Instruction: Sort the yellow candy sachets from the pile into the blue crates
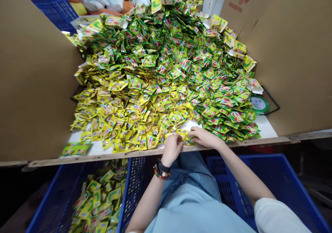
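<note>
A white surface [267,127] stands between cardboard walls [293,67]. At its front edge, the left hand [172,146] and right hand [203,136] curl at yellow packets [184,135]; whether they grip, I cannot tell. A light touch seems best, kept clear of the green packets [225,103] heaped beyond.

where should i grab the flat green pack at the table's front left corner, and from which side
Probably pinch the green pack by its near edge, coming from the front: it lies flat along the wooden table edge, while yellow sachets lie beyond its far side.
</note>
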A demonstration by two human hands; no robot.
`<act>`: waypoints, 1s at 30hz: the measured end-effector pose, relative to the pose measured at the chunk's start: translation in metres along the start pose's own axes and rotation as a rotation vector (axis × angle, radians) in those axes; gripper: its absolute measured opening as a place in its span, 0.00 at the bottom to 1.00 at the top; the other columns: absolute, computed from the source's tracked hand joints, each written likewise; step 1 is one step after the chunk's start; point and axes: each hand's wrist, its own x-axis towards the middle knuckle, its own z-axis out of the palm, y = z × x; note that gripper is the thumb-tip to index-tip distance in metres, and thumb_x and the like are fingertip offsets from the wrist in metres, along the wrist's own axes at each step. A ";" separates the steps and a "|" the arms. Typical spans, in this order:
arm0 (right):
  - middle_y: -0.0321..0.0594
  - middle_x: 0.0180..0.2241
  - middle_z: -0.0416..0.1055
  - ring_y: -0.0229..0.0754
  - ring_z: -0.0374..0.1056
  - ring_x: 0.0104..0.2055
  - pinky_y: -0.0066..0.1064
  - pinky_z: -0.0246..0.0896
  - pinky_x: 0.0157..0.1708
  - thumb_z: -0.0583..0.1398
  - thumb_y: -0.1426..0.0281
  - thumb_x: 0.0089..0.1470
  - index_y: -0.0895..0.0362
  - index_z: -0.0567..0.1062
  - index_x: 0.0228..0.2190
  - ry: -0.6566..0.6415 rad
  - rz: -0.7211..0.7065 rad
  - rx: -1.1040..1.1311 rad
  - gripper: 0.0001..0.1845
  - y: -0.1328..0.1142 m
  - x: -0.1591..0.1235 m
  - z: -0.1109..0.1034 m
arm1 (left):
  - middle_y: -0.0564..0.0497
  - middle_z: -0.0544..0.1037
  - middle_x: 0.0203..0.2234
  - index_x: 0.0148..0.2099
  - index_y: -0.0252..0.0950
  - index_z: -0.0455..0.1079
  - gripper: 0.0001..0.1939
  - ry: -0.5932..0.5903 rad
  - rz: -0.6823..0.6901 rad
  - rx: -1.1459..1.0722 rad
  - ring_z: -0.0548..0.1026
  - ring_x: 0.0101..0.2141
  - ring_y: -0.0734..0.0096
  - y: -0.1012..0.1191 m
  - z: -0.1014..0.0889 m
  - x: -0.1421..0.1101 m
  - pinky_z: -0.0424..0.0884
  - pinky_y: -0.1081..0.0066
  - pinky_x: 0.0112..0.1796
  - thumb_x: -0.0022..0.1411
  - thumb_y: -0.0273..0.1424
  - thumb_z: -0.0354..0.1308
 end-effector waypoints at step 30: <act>0.49 0.40 0.77 0.50 0.73 0.44 0.41 0.67 0.47 0.55 0.66 0.59 0.58 0.77 0.40 1.247 0.670 0.141 0.14 0.094 -0.081 -0.104 | 0.43 0.78 0.45 0.47 0.37 0.76 0.20 0.105 -0.126 -0.805 0.76 0.39 0.67 0.060 0.006 0.048 0.73 0.72 0.38 0.55 0.41 0.65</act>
